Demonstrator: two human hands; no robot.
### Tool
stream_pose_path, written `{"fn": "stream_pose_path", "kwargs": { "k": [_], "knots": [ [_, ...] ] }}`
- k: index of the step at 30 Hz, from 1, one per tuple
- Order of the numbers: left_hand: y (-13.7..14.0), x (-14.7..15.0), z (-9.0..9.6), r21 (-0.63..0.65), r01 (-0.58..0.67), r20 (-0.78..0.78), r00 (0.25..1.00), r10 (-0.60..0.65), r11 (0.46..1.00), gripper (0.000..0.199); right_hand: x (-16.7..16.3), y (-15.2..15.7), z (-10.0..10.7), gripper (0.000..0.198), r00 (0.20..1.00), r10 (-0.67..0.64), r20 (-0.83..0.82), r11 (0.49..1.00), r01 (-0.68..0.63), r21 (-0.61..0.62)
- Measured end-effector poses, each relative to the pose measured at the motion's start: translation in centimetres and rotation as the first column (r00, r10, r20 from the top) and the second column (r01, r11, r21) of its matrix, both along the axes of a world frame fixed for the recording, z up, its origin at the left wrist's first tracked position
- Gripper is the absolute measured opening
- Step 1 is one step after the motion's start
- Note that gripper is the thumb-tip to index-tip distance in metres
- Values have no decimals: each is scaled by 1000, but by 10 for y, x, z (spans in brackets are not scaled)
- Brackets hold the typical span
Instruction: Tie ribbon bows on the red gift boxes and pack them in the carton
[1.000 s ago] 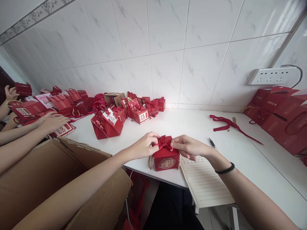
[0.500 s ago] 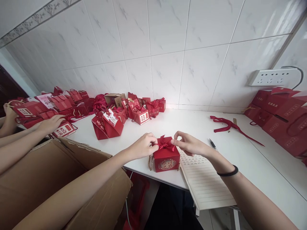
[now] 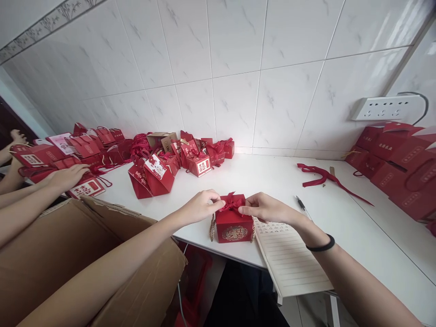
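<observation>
atop red box (image 3: 235, 230), left hand (image 3: 200, 209) pinching ribbon bow (image 3: 232, 205) at left, right hand (image 3: 267, 209) at right, its fingers less arched than earlier

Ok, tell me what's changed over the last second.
The right hand opened off the red bow, then came down to its right side. At far left, a co-worker's raised hand no longer has a lifted red box beside it. The left hand stays at the bow's left; the gift box, notebook and pen stay put.
</observation>
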State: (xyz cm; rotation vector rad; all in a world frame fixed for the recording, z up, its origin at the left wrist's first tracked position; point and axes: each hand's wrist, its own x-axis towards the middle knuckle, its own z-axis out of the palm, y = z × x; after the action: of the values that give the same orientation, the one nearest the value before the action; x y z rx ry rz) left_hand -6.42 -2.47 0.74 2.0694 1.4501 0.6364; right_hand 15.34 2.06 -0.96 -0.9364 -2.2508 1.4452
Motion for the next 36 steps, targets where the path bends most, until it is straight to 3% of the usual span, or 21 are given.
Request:
{"fn": "stream_pose_path", "kwargs": {
  "k": [6, 12, 18, 36],
  "knots": [
    [0, -1, -2, -1, -5, -7, 1000, 5, 1000, 30, -2, -3, 2, 51, 996, -85, 34, 996, 84, 14],
    [2, -4, -3, -28, 30, -50, 998, -32, 999, 32, 5, 7, 0, 42, 997, 67, -37, 983, -73, -167],
    [3, -4, 0, -97, 78, -55, 995, -84, 992, 34, 11, 20, -4, 36, 982, 122, -146, 938, -162, -305],
    [1, -7, 2, -152, 115, -97, 987, -131, 982, 32, 22, 28, -1, 30, 984, 160, -79, 936, -176, -304]
  ]
}}
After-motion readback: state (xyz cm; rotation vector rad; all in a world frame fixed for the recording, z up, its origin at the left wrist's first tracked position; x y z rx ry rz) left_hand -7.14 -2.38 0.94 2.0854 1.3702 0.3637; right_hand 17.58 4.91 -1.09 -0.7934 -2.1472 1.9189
